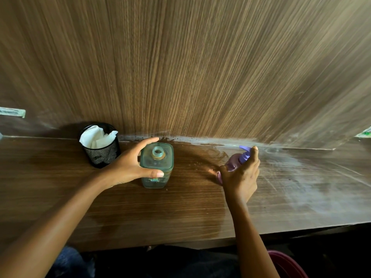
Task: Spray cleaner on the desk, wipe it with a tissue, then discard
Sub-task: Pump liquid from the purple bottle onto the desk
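Observation:
My right hand [242, 175] grips a small purple spray bottle [233, 161], index finger on its nozzle, pointing toward the dusty right part of the wooden desk [180, 207]. My left hand [128, 167] is wrapped around a clear square bottle [156, 167] with no cap, standing upright mid-desk. White tissues [96, 137] stick out of a black mesh cup [102, 153] at the back left, next to my left hand.
A wood-grain wall panel [200, 67] rises straight behind the desk. Grey dust or residue covers the desk's right side [311, 177] and the back seam. A dark red bin rim [285, 263] shows below the desk's front edge at the lower right.

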Motion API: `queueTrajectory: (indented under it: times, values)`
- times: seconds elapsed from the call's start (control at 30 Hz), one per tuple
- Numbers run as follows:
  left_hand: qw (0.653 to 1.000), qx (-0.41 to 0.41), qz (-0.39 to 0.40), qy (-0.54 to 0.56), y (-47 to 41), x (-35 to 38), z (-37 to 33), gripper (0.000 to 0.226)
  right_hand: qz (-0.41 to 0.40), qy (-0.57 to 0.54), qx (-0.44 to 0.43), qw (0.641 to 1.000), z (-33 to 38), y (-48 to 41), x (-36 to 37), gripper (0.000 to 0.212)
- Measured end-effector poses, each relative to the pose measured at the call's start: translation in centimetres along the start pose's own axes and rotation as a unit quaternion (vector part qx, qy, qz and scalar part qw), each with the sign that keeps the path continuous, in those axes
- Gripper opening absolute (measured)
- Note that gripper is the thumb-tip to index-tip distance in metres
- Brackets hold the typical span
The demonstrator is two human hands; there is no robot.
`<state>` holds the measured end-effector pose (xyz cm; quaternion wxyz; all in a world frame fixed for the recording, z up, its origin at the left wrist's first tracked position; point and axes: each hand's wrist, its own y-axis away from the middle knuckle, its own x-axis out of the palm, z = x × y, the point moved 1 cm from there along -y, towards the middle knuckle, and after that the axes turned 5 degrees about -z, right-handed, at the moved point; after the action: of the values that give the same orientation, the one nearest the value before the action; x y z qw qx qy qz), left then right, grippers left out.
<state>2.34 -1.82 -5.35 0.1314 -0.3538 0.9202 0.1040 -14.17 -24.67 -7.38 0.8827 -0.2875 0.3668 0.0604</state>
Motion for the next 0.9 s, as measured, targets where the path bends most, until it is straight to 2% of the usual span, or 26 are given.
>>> queueTrajectory:
  times: [0.33, 0.6, 0.73, 0.9]
  values:
    - [1.000, -0.003, 0.000, 0.005, 0.08, 0.00, -0.13, 0.092, -0.005, 0.016, 0.015, 1.000, 0.39, 0.11, -0.05, 0.111]
    - [1.000, -0.006, 0.002, 0.007, 0.12, 0.03, -0.19, 0.089, -0.014, -0.008, -0.001, 1.000, 0.03, -0.02, 0.12, 0.103]
    - [1.000, -0.009, 0.005, 0.009, 0.13, 0.08, -0.19, 0.095, -0.020, -0.018, -0.001, 1.000, -0.18, -0.19, 0.35, 0.095]
    - [1.000, -0.010, 0.009, 0.013, 0.12, 0.03, -0.12, 0.094, -0.022, -0.009, 0.002, 1.000, -0.03, -0.15, 0.42, 0.096]
